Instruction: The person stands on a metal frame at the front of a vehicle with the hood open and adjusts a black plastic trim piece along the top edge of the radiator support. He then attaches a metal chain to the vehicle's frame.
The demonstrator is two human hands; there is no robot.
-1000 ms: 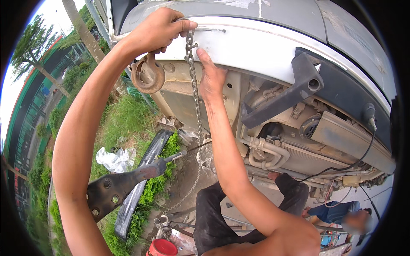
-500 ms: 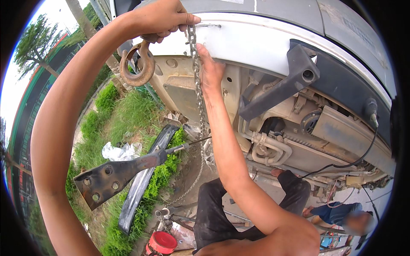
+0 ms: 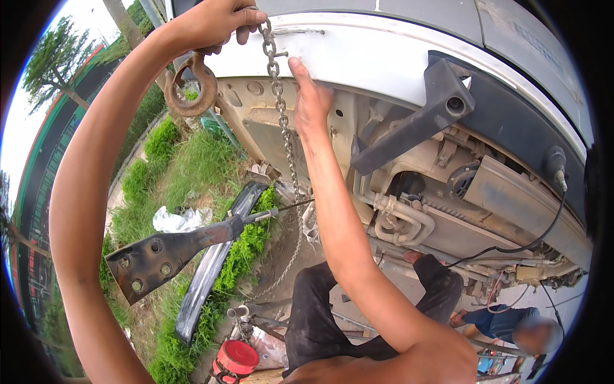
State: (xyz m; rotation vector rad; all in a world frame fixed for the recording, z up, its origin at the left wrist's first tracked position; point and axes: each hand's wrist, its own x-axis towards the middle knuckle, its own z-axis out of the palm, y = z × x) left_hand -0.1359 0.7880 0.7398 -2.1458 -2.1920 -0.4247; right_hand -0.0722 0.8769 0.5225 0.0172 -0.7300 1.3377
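Note:
My left hand is raised at the top left, its fingers closed round the upper end of a steel chain. A rusty hook hangs just below that hand. The chain drops past my right wrist toward the ground. My right hand is up by the lower edge of the white vehicle panel, thumb stretched upward and apart from the chain; its other fingers are hidden. A flat, rusty bracket with several holes hangs at the left, joined to a rod that runs behind my right forearm.
A dark bent bracket juts from the raised vehicle's underside. A black cable hangs at the right. Below are a red round container, a long dark panel on grass, and white plastic. Another person is at the lower right.
My left hand has moved left and slightly up with the chain and hook. The chain has shifted left, away from my right thumb. My right hand has sunk slightly.

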